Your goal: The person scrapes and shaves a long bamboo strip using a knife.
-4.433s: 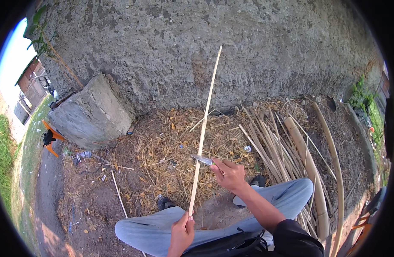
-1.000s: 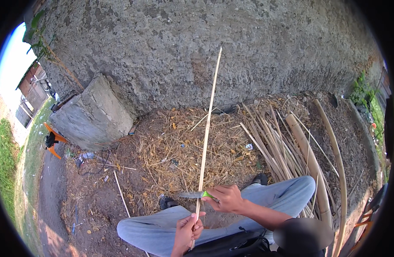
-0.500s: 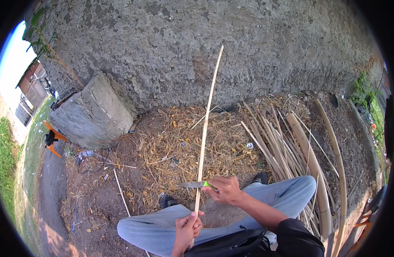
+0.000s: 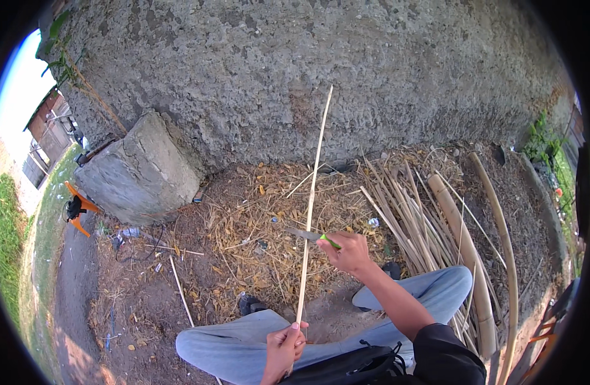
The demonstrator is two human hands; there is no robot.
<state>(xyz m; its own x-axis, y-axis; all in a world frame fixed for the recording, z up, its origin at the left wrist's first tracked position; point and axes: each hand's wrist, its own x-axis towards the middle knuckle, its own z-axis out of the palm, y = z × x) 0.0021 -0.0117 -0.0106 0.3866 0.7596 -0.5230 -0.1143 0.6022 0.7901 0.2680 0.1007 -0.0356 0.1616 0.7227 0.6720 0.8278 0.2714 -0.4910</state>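
Observation:
A long, pale bamboo strip (image 4: 305, 269) rises from my lap, its thin far end in front of the wall. My left hand (image 4: 285, 350) is closed around its lower part, thumb laid along it. In my right hand (image 4: 347, 253) is a knife (image 4: 303, 233) with a green handle, gripped with the fingers wrapped round it. The grey blade points left and crosses the strip about midway up. Whether its edge bites into the strip I cannot tell.
Right of my knee lies a pile of split bamboo strips (image 4: 410, 218), beside a thick bamboo pole (image 4: 462, 256) and a thinner curved pole (image 4: 500, 224). A rough wall (image 4: 372, 77) stands ahead. At left are a concrete block (image 4: 141, 173) and an orange object (image 4: 78, 208). Dry leaves cover the ground.
My right hand and the knife have moved up and away along the strip. The strip's far tip has dropped a little, while my left hand has barely shifted.

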